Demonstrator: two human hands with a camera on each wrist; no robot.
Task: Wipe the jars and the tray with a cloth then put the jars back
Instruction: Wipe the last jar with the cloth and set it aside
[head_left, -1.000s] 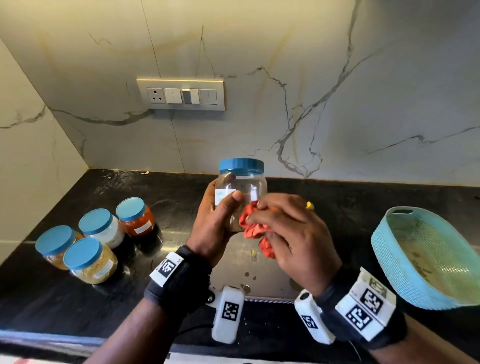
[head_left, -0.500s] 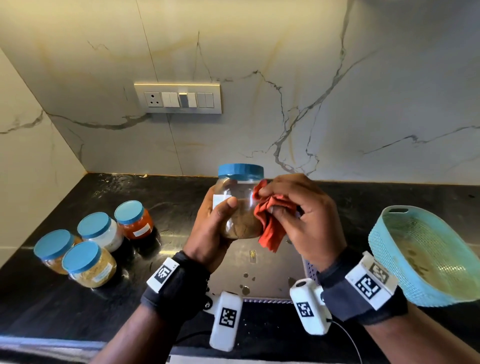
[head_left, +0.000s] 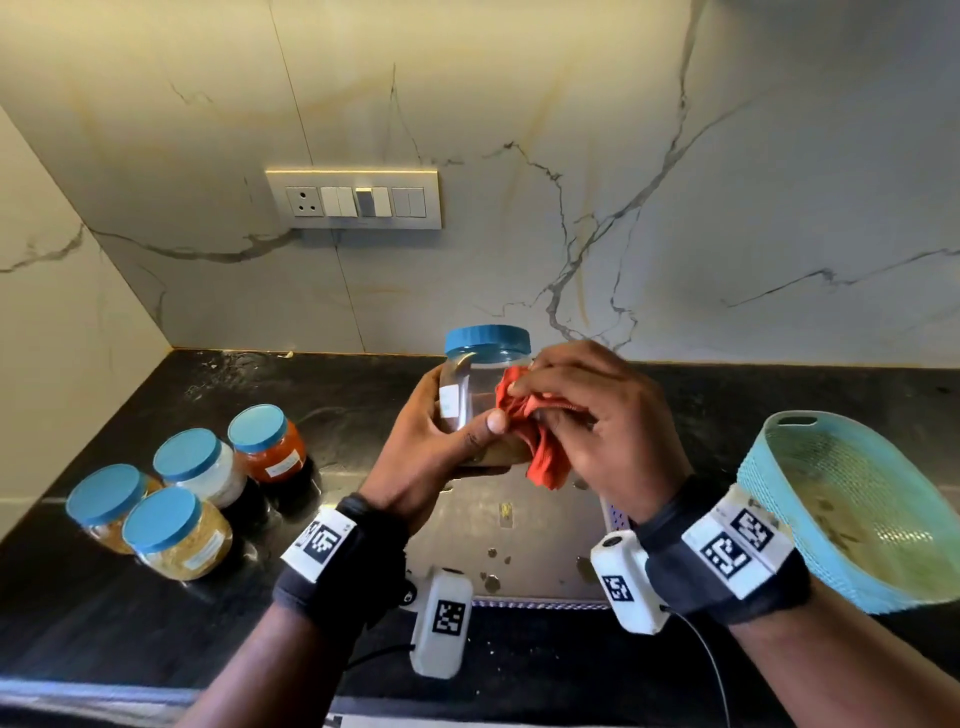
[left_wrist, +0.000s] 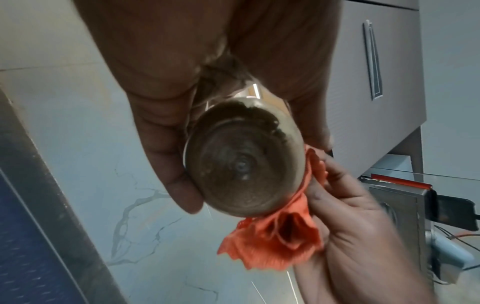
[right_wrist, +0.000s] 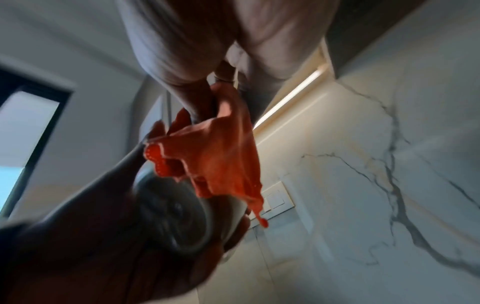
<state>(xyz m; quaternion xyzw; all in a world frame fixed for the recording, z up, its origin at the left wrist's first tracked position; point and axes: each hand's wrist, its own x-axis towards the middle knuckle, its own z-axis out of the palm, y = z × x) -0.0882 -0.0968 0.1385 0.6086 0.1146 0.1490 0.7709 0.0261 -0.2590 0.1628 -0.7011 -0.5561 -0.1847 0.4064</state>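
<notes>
A clear jar (head_left: 480, 395) with a blue lid and brown powder at its bottom is held upright above the counter. My left hand (head_left: 431, 441) grips its body, thumb across the front. My right hand (head_left: 587, 415) holds a bunched orange cloth (head_left: 530, 431) against the jar's right side. From below, the left wrist view shows the jar's base (left_wrist: 241, 162) with the cloth (left_wrist: 275, 240) beside it. In the right wrist view the cloth (right_wrist: 218, 152) hangs over the blurred jar (right_wrist: 179, 209). A steel tray (head_left: 519, 540) lies under my hands, speckled with crumbs.
Several blue-lidded jars (head_left: 187, 493) stand grouped at the left on the black counter (head_left: 130, 613). A tilted light-blue plastic basket (head_left: 852, 509) sits at the right. A switch panel (head_left: 358, 200) is on the marble wall behind.
The right hand with the cloth has slid from the jar's lower front up along its right side. The jar has stayed in the left hand, raised slightly.
</notes>
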